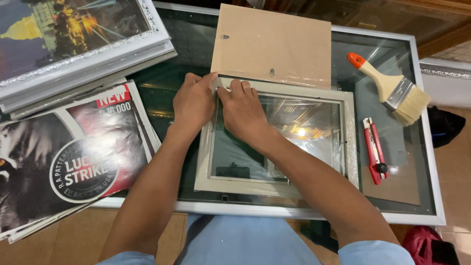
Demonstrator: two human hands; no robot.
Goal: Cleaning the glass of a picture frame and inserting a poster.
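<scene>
Frame corner under both hands

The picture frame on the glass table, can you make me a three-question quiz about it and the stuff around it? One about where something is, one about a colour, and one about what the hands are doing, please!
1. Where does the paintbrush lie?
A. right of the picture frame
B. on the poster stack
C. on the floor

2. What colour is the utility knife?
A. blue
B. red
C. green

3. What are the hands doing?
A. holding the paintbrush
B. resting in the lap
C. pressing on the frame's top left corner

Answers: 1 A, the brush lies on the glass table beyond the frame's right edge. 2 B, its body is red. 3 C, the left hand and right hand meet at that corner.
</scene>
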